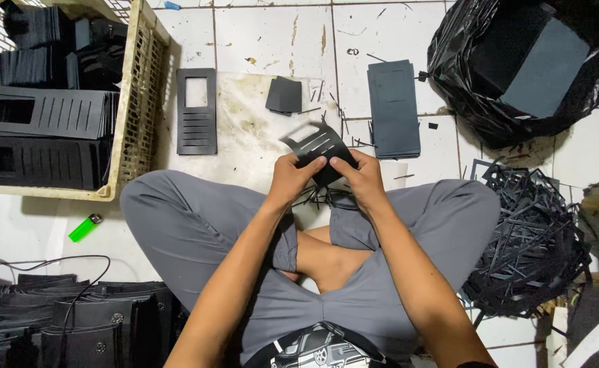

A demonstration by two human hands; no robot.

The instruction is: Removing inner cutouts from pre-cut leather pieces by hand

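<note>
While one finished panel [196,111] lies apart, both hands [326,178] grip one slotted black sheet [316,146].

a green lighter [85,227] lies near a cream crate [134,102] of black sheets.

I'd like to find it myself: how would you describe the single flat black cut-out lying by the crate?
Start at the cream plastic crate at the upper left, packed with black sheets. Just right of it, one flat black panel lies alone on the stained floor mat. Unlike the plain stack of sheets farther right, it has a rectangular window above a row of slots.
</note>
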